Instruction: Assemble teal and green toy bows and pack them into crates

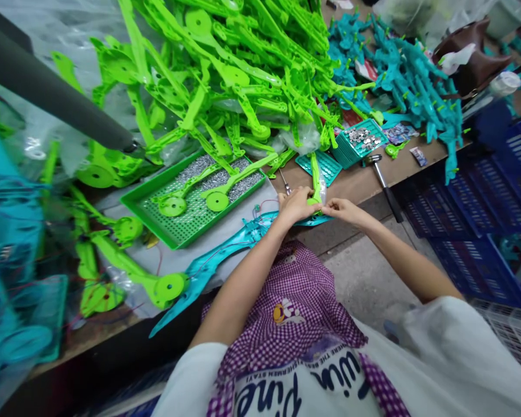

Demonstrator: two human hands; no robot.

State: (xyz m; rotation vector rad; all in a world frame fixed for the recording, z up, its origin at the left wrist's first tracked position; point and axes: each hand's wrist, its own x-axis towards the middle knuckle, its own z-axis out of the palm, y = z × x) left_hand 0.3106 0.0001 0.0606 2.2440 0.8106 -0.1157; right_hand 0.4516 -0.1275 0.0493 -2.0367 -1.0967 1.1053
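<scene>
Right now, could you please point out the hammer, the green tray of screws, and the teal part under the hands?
hammer [384, 184]: head view, on its dark handle.
green tray [156, 229]: head view, on its near rim.
teal part [217, 259]: head view, on the long middle section left of the hands.

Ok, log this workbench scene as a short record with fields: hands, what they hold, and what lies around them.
left hand: pressing on the teal part at the bench edge
right hand: fingers at the green part, next to the left hand
green tray: left of the hands, holds small metal pieces and two green parts
teal tray: beyond the hands, holds silver discs
hammer: on the bench, right of the hands
green pile: heaped behind
teal pile: back right
</scene>
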